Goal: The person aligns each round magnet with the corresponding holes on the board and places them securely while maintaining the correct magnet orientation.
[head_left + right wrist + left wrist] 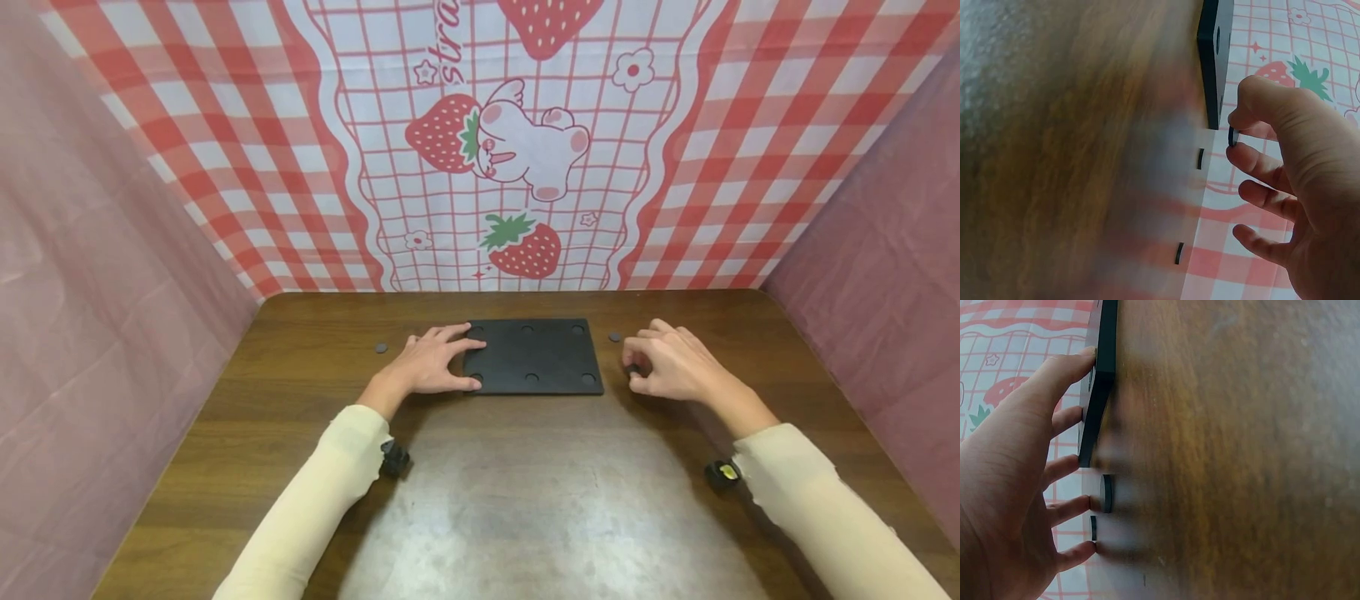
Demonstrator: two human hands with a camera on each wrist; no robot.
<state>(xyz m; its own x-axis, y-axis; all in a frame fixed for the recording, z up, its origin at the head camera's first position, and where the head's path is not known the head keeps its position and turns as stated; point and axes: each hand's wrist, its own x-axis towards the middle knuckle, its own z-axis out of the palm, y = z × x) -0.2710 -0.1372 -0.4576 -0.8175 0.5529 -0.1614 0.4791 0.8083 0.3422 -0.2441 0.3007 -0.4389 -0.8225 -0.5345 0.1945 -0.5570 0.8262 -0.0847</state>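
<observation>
A black rectangular board point(534, 358) with several shallow round recesses lies flat on the table. My left hand point(431, 362) rests at its left end, fingers spread, the thumb touching the near left corner and fingertips at the top surface. To the right of the board, my right hand point(671, 362) pinches a small dark disc point(1232, 136) between thumb and fingers, raised off the table. Another disc point(615, 337) lies on the table beyond that hand. Close to the left hand's outer fingers, one more grey disc point(382, 348) lies on the wood.
The brown wooden table point(480, 492) reaches back to a red-and-white strawberry cloth point(525, 167). Pink fabric point(97, 292) hangs on both sides. In the right wrist view, two dark discs, the nearer one point(1179, 253) lower in view, lie apart on the table.
</observation>
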